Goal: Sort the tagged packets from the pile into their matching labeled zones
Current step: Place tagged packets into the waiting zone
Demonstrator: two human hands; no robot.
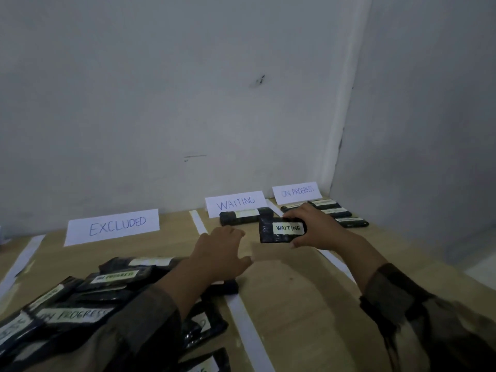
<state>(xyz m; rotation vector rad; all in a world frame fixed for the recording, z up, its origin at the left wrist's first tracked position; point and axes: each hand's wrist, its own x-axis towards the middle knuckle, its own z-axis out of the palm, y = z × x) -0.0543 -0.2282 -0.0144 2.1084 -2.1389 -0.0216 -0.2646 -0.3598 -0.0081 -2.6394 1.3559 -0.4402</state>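
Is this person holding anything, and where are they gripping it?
The right hand grips a black packet tagged WAITING by its right end, fingers on the top edge, thumb below. The left hand holds nothing.

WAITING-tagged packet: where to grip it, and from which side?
The right end of the WAITING-tagged packet, pinched across its narrow width from the right, as the right hand does: fingers on the far edge, thumb on the near. It's flat and slim; this leaves the tag readable.
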